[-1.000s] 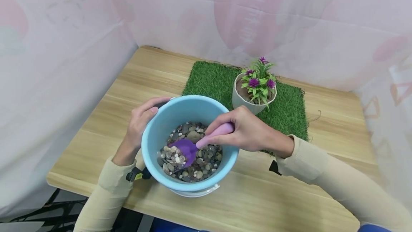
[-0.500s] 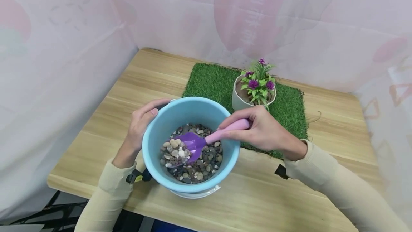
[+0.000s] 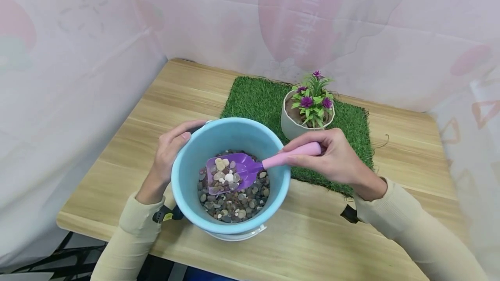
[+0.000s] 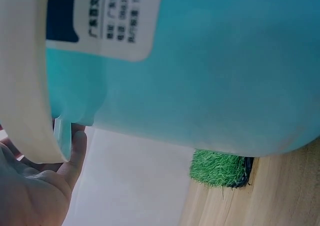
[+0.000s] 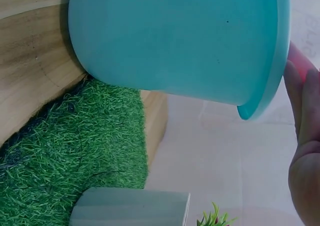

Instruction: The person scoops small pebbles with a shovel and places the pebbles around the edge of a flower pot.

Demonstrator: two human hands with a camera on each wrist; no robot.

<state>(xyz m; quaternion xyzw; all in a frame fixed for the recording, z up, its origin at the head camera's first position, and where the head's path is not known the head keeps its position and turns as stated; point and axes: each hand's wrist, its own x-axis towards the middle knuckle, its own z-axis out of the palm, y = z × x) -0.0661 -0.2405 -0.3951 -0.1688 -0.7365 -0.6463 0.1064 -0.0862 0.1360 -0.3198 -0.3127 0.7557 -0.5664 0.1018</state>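
The pale pink-and-white backdrop (image 3: 211, 21) behind everything carries 3 large characters (image 3: 312, 16) in a column, turned awkwardly and too faint for me to read. Below it is the wooden table (image 3: 320, 237), with a green grass mat (image 3: 250, 99) toward the back. The light-blue bucket (image 3: 234, 132) is just in front, at the mat's near side. On the mat, close behind, is a white pot (image 3: 291, 125) with purple flowers (image 3: 306, 102); it looks filled with something brown, and I can't tell whether any stones lie among the leaves.

The person's left hand (image 3: 166, 155) holds the bucket's rim; the right hand (image 3: 333, 155) grips the pink handle of a purple scoop (image 3: 248, 169). The scooping seems done for this 1 load: the blade sits inside the bucket, above the stone bed, with mostly pale pebbles (image 3: 228, 178) on it. By my judgement, the load has yet to leave the bucket, where plenty of darker pebbles (image 3: 234, 207) remain.

Smallest is the print on the bucket's white label (image 4: 110, 16), sideways and cut off: 广东 begins 1 line, and I make out no brand.
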